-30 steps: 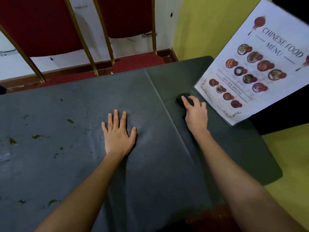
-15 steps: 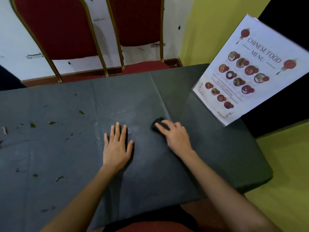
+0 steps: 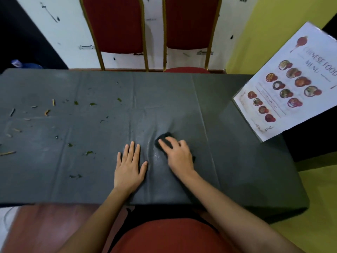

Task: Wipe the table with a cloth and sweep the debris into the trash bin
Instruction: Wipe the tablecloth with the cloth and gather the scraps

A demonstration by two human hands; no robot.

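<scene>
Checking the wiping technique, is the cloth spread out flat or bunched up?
Bunched up: the dark cloth shows only as a small wad poking out beneath the right hand pressing it down.

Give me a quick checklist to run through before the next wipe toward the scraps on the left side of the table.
1. Cloth under the wiping hand: ok. The right hand presses the dark cloth flat on the table.
2. Table cover held steady: ok. The left hand lies flat, fingers spread, beside the cloth.
3. Path to the left: not ok. The left hand sits between the cloth and the scraps.
4. Scraps cleared: not ok. Green and orange bits lie on the left half.
5. Trash bin within reach: cannot tell. No bin shows.
6. Menu out of the way: ok, at the right end.
</scene>
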